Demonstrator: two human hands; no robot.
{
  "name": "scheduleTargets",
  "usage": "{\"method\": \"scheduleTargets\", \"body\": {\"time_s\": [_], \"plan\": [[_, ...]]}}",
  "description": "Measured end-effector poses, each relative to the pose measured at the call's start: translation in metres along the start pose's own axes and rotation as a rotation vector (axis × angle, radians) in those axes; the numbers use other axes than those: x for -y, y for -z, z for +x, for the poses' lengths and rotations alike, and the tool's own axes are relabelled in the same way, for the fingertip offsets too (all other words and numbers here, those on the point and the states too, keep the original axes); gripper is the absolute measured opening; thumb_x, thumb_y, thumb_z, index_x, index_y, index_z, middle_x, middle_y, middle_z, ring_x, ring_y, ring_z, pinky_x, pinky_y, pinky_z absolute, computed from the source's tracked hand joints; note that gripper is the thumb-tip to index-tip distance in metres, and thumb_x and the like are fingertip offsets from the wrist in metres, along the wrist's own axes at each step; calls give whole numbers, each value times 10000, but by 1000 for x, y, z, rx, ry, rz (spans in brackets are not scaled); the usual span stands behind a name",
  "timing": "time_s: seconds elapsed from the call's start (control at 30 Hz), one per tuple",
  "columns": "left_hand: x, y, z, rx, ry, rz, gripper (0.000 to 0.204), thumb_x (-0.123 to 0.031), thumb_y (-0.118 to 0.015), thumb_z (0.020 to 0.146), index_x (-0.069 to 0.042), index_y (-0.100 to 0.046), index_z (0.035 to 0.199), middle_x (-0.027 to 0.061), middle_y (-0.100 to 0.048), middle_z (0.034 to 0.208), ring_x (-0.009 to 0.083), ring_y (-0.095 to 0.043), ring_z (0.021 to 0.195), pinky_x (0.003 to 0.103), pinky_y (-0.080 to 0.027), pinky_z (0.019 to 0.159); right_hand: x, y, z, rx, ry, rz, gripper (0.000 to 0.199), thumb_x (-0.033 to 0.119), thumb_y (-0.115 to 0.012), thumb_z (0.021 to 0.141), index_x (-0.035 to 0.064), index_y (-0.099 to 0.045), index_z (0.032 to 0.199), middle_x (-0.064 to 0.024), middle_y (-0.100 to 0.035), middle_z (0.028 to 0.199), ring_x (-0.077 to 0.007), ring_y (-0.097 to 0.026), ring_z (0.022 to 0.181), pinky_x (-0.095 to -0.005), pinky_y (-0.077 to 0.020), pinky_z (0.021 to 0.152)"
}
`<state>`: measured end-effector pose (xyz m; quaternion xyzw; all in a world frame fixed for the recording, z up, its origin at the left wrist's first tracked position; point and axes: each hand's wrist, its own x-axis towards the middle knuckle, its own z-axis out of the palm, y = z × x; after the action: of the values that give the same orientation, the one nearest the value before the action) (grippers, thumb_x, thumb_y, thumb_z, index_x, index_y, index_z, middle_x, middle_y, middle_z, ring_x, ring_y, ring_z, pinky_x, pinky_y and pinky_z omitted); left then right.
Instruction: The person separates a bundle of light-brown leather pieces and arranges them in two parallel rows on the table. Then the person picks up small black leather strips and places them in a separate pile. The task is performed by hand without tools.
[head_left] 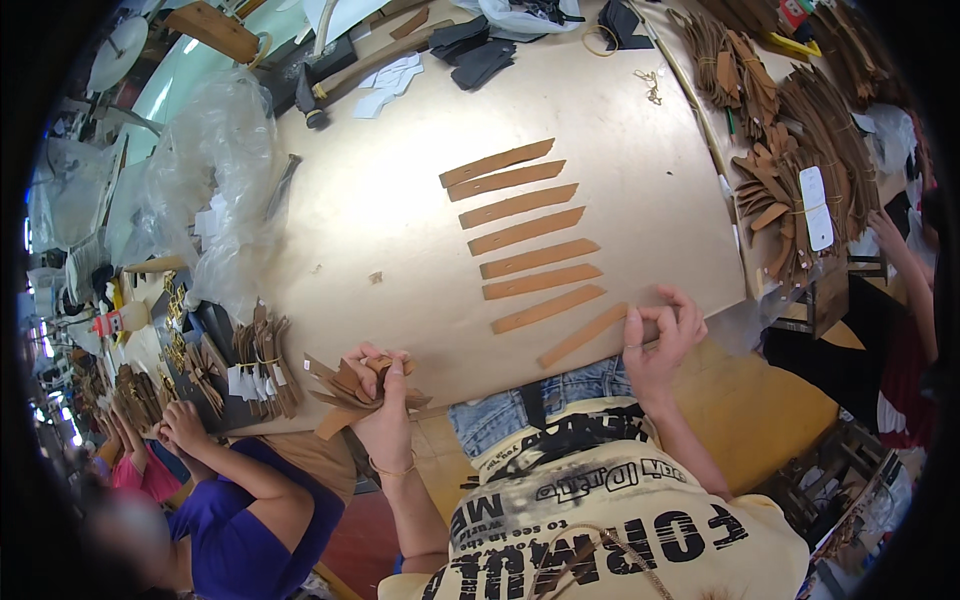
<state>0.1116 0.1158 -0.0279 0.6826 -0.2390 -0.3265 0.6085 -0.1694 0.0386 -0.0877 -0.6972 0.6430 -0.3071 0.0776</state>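
The left hand [380,385] is clutching a fanned bundle [350,385] at the board's [400,220] near edge. The right hand [658,335] is pinching the last strip [583,335] into the row [525,235]; overhanging the edge, it could slip off.

brown leather strips bundle [362,385] | fanned, held upright | last strip [583,335] flat, table edge

This is a leather-goods workshop. A big board table [380,230] carries a row of cut brown leather strips [525,235], and tied bundles of the same strips [800,150] heap up along its far edge. A hammer [330,85], dark offcuts [470,50] and plastic bags [215,170] lie around, and other workers [240,500] sit close by sorting more bundles.
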Motion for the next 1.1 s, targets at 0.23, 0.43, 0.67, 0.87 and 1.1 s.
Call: {"method": "scheduleTargets", "body": {"time_s": [0.23,0.43,0.67,0.87,1.1], "plan": [[-6,-12,-11,61,76,-56,324,149,-593,853,-73,-358,841,91,-491,1058,195,-631,958,352,-554,868,-3,24,-22,328,588,-141,546,506,-556,940,177,-542,1376,-95,-406,1520,-315,-338,1402,-524,-174,1143],[-12,-20,-16,106,84,-83,304,156,-589,855,-60,-375,859,86,-489,1054,195,-638,956,362,-562,873,26,6,-28,693,623,-179,761,692,-331,937,156,-462,1461,-150,-317,1571,-388,-211,1471,-592,-66,1158],[-19,-25,-11,124,50,-105,278,151,-599,857,-42,-402,894,76,-486,1040,191,-642,965,342,-551,891,51,-4,-28,668,553,-163,790,692,-357,932,124,-434,1475,-165,-295,1580,-400,-200,1473,-624,-43,1140],[-25,-41,-10,223,125,-119,234,139,-579,855,-42,-447,922,58,-493,1033,164,-622,968,321,-518,901,58,-7,-29,671,471,-145,804,689,-388,925,111,-420,1483,-208,-252,1586,-410,-185,1475,-632,-36,1132],[-29,-48,-9,334,232,-237,270,117,-577,854,-83,-395,857,77,-495,1092,195,-631,1031,346,-522,942,66,-8,-24,652,448,-79,743,628,-441,940,107,-436,1470,-188,-270,1583,-389,-224,1466,-620,-80,1133]]}}
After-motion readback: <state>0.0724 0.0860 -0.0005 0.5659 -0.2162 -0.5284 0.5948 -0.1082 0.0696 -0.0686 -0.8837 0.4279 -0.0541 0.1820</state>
